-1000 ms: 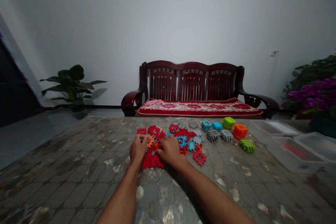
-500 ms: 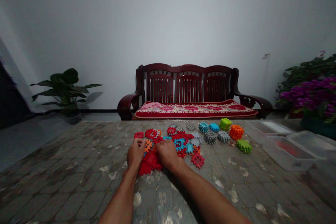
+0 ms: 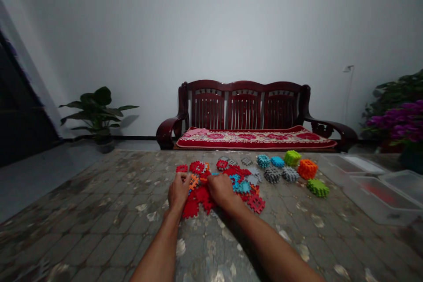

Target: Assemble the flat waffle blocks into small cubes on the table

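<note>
Toothed plastic interlocking tiles in red, orange, blue and grey lie in a loose heap, with flat red tiles (image 3: pixel 193 205) at its front. My left hand (image 3: pixel 179 190) is at the heap's left side, fingers bent and pinched at the edge of an orange tile (image 3: pixel 194 181). Across from it, my right hand (image 3: pixel 220 188) is closed over the heap's middle, its fingertips hidden. A thin orange edge (image 3: pixel 203 179) shows beside those fingers; I cannot tell whether they grip it. Blue tiles (image 3: pixel 243 186) lie right of my right hand.
Sorted tile stacks stand to the right: grey (image 3: pixel 272 175), blue (image 3: pixel 263 161), orange (image 3: pixel 307 168) and green (image 3: pixel 318 187). Clear plastic boxes (image 3: pixel 376 205) are at the table's right side. A wooden bench (image 3: pixel 244 110) stands beyond the patterned tablecloth (image 3: pixel 132 229).
The view has turned slightly left, so everything sits farther right. Red tiles under my right hand have shifted, and an orange edge now shows by its fingers. My left hand stays beside the orange tile.
</note>
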Demonstrator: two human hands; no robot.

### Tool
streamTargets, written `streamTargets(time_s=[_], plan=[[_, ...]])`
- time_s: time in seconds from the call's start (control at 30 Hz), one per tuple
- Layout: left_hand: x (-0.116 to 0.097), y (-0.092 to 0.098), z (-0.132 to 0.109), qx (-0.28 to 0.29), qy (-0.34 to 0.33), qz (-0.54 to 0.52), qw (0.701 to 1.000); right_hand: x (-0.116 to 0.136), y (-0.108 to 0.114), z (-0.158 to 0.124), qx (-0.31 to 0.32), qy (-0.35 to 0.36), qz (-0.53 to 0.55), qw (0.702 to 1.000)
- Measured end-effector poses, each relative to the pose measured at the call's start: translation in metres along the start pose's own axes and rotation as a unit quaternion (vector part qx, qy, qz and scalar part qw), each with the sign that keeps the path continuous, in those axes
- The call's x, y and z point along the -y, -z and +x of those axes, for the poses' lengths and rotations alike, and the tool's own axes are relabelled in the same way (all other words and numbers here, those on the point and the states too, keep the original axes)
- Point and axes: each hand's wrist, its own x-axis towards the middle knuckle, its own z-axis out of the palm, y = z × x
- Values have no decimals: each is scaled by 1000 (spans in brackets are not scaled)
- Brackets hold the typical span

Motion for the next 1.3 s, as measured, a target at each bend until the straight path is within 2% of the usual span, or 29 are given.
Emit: streamTargets(time_s=[0.13,0.27,0.3,0.4,0.53,0.6,0.67,0.77,0.87,1.0,1.3], plan=[[1,-1,1,13,4,-1,1000,-29,-1,-6,-78,-50,174,980],[4,-4,2,22,-2,-14,1000,-86,5,-16,-126,-40,338,932],[4,-4,2,21,-3,-15,1000,-102,6,-19,-119,-25,370,921],[4,-6,2,15,-6,-11,1000,-144,8,-31,-119,-35,389,913],[4,-5,4,20,-4,-3,1000,-174,-2,-47,-202,-119,339,911],[4,-4,4,26,-4,0,1000,-177,-11,-53,-226,-141,340,902],[5,-3,5,27,-8,3,1000,-175,-19,-58,-223,-148,339,902],[4,-3,5,24,-11,8,1000,-166,-22,-65,-196,-159,282,926],[4,-3,4,26,-10,15,1000,-154,-17,-71,-164,-181,172,954],[5,-2,6,25,-14,14,999,-138,-6,-76,-121,-209,78,967],[17,-9,15,20,-22,15,999,-124,3,-75,-101,-225,60,967]])
